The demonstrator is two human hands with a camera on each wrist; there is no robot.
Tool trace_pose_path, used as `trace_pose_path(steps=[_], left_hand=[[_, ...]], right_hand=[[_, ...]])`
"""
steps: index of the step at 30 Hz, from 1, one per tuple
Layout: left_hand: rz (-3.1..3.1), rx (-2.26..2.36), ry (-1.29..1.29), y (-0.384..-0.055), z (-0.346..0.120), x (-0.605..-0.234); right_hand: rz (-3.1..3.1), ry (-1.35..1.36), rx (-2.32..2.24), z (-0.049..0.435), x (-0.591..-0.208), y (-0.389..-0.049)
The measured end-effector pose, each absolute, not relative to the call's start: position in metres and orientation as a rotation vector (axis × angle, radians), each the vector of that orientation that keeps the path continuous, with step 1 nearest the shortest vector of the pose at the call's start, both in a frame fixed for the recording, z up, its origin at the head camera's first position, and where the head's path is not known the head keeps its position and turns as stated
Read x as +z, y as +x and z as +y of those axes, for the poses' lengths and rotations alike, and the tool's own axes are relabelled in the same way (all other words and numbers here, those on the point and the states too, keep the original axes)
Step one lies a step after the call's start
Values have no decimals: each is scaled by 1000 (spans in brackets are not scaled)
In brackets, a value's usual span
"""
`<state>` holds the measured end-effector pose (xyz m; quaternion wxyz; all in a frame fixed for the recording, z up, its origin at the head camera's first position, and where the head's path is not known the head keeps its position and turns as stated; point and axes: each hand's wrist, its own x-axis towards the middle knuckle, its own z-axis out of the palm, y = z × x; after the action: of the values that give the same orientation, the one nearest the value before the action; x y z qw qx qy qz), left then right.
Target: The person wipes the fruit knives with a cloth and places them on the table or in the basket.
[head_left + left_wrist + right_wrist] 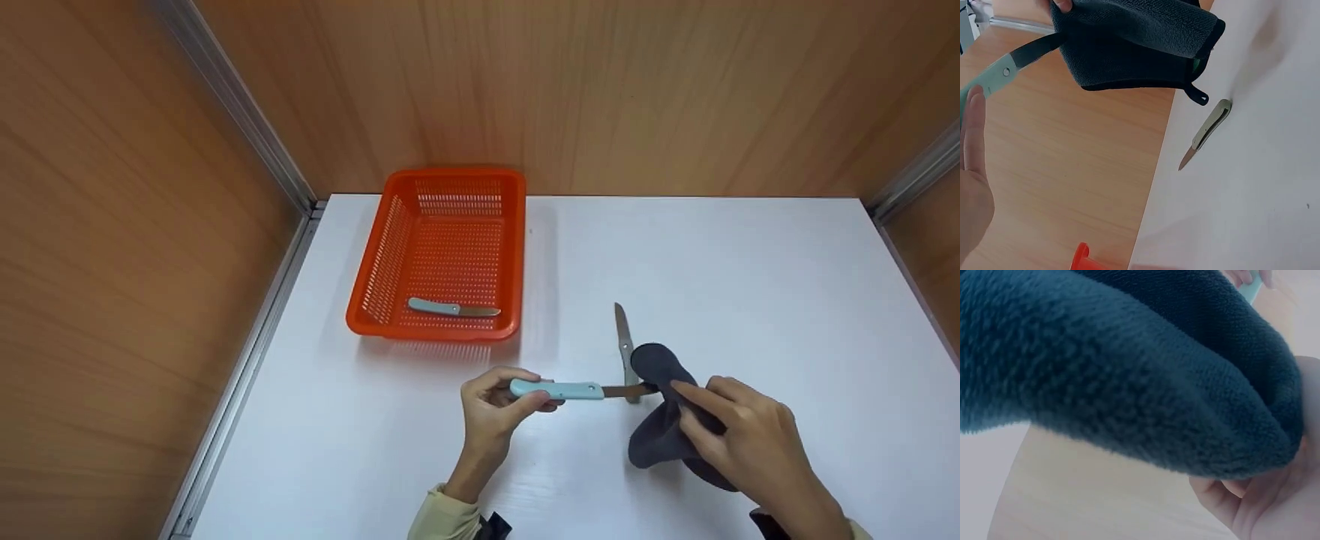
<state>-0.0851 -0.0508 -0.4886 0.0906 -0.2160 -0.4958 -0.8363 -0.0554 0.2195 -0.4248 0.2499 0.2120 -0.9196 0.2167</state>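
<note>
My left hand (pixel 491 420) grips a folding knife (pixel 566 390) by its light blue handle, the blade pointing right. In my right hand (pixel 750 431) is a dark grey cloth (pixel 660 435), pinched between thumb and fingers. The cloth meets the knife's blade near its tip, and the tip is hidden by it. Seen from the left wrist, the cloth (pixel 1129 45) has a fuzzy face and a small hanging loop. A second knife (pixel 623 337) with a greenish handle lies on the table, partly behind the cloth in the head view. Fuzzy fabric fills most of the right wrist view.
An orange plastic basket (pixel 517 255) with perforated walls stands at the back left of the white table (pixel 720 270). Inside it, near the front, lies another blue-handled knife (pixel 454 308). Wooden panels (pixel 600 97) enclose the table at the back and sides.
</note>
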Motion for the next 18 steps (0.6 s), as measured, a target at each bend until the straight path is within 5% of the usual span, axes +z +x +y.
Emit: trace_pose_path(steps=[18], left_hand=[[-1653, -2431, -329, -86, -47, -493]], right_hand=[[-2514, 534, 600, 226, -427, -53]])
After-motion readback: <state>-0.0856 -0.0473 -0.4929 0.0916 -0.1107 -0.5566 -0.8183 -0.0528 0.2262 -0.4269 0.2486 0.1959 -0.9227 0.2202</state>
